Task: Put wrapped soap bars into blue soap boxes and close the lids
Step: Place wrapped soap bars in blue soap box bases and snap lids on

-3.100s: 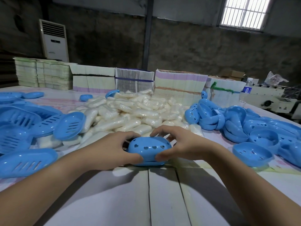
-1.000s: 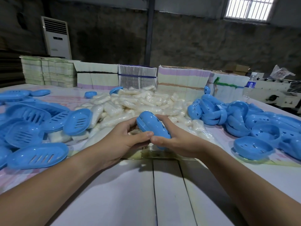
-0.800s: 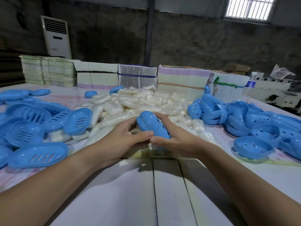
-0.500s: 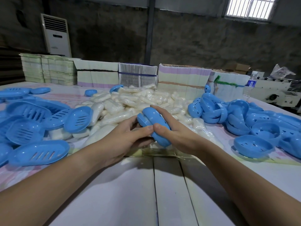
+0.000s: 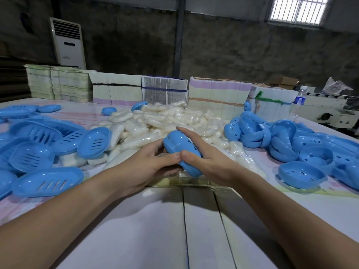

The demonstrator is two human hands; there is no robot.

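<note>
Your left hand [image 5: 149, 164] hides near side of soap box [image 5: 182, 152]; contents unseen, lid seam probably shut. Your right hand [image 5: 209, 162] covers far side. Blue lids [image 5: 29, 158] cut off at left edge. Bottle [image 5: 300, 99] label unreadable.

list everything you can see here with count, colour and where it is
closed soap box: one, blue, held between both hands
wrapped soap bars: large pile, white, table centre
slotted lids: many, blue, table left
box bases: many, blue, table right
flat carton stacks: several, pale, far edge
water bottle: one, clear, far right
air conditioner: one, white, back wall
table: white
left hand: grips box
right hand: grips box
</note>
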